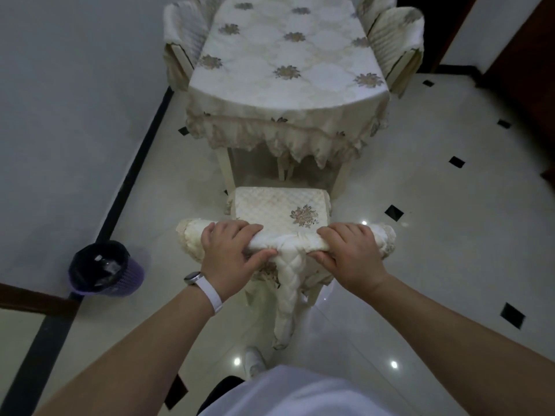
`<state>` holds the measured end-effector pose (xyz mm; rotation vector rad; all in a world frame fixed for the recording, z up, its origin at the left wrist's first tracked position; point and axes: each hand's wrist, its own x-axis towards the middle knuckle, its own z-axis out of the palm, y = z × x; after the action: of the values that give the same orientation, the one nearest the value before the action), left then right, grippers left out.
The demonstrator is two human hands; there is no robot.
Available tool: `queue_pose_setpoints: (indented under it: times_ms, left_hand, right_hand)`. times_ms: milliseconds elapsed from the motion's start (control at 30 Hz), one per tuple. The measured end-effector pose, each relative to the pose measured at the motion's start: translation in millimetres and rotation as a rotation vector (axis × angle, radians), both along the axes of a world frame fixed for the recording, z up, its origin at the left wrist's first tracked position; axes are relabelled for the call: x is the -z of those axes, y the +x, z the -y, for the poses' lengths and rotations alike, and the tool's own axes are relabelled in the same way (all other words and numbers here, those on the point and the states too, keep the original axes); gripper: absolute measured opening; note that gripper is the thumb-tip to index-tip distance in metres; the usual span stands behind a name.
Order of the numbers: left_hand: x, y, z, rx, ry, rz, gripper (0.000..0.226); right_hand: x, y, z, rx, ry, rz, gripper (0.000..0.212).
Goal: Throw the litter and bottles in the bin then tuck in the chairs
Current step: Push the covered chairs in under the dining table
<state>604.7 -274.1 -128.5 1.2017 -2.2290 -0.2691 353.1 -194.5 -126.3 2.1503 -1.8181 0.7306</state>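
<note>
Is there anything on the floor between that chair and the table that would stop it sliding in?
Nothing visible. Both hands, left hand and right hand, grip the chair back, and the floor up to the table looks bare. The bin stands off to the left.

Both hands grip top of chair backrest (pixel 285 241), which has a quilted cream cover. Left hand (pixel 232 255) w/ white watch band (pixel 207 291) on wrist, fingers curled over the rail; right hand (pixel 350 253) same, near the rail's right end. Chair seat (pixel 280 210) faces the table (pixel 285 58), front edge near the table legs, not under yet. Table has cream floral tablecloth w/ frilly hem, top bare. Two more covered chairs, one at far left (pixel 183 34), one at far right (pixel 396 40), close against the table. Purple bin (pixel 105 268) w/ black liner on floor at left by the wall, clear plastic inside. Glossy white tile floor (pixel 435 175) w/ black diamond insets.
</note>
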Motion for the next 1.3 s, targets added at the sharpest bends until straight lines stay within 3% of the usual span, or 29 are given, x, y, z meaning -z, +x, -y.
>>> queue_pose_setpoints:
  times_ms: [233,533,733,833,1100,1300]
  left_hand:
    - [0,9,64,0.109,-0.044,0.081,0.053]
    - [-4,-10,115,0.136,-0.028,0.061,0.059]
    - [-17,-43,154,0.100,-0.060,0.025,0.046]
    - [-28,-59,173,0.085,-0.037,0.031,0.046]
    - [-41,-84,216,0.120,-0.089,-0.004,0.057]
    - [-34,-85,239,0.186,-0.086,-0.014,0.047]
  right_hand:
    - [-3,12,44,0.104,0.055,-0.015,0.049]
    - [-8,-3,91,0.139,0.154,0.009,0.048]
    - [-20,-36,138,0.114,0.112,0.028,0.054]
    - [-26,-54,162,0.087,0.078,0.044,0.059]
    - [-34,-79,202,0.115,0.018,0.052,0.051]
    - [-25,-78,214,0.093,-0.041,0.088,0.061]
